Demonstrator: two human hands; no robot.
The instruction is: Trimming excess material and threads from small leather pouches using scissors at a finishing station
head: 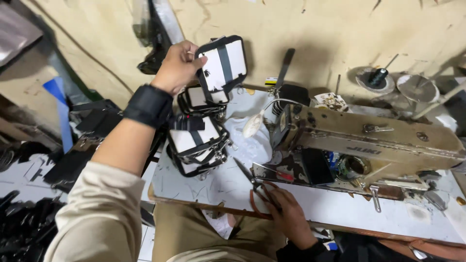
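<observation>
**White-and-black pouch raised over the stack**

White pouch (222, 65) with black edging and a grey centre strap is held up near the wall, pinched at its left edge by the left hand (178, 65). Directly below, a stack (198, 140) of like pouches sits at the counter's (340, 206) left end. Right hand (286, 213) rests on the counter, fingers closed on scissors (255, 183), in front of the sewing machine (369, 145). Judged step: handling a finished piece. Setting it down would call for squaring it on the stack.

A small yellow-and-white label (270, 81) sits at the far edge of the tabletop (340, 204), just behind the sewing machine (369, 145), which bears a dark nameplate (363, 150).
</observation>
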